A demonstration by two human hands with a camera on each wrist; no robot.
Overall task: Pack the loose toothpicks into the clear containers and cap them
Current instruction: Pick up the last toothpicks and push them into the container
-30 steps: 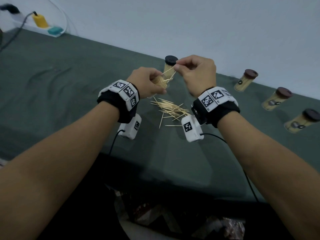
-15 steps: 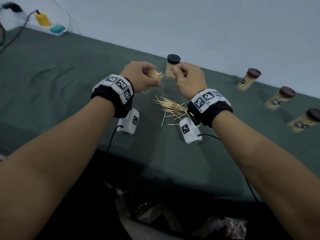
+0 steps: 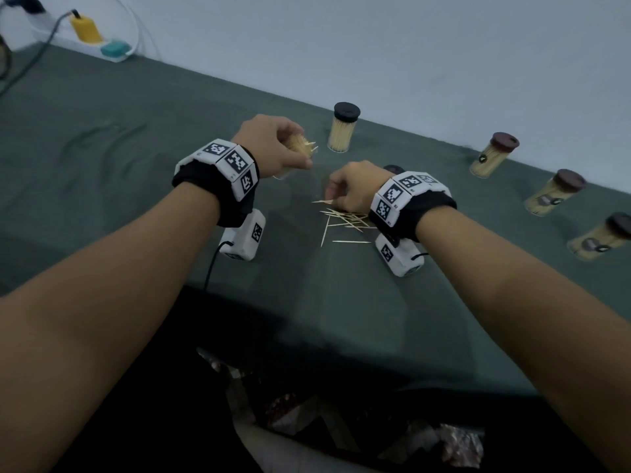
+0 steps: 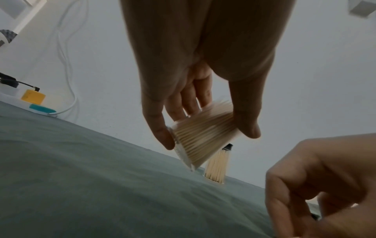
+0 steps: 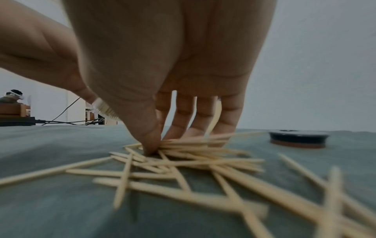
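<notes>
Your left hand (image 3: 273, 145) stays curled around the open, nearly full container (image 4: 203, 138), tilted above the counter (image 3: 136, 131) at 11 o'clock. Your right hand (image 3: 351, 186) has dropped from the container's mouth to the loose toothpicks (image 3: 345, 220) at centre, thumb and fingertips (image 5: 150, 141) closing on several, so another load looks likely.
</notes>
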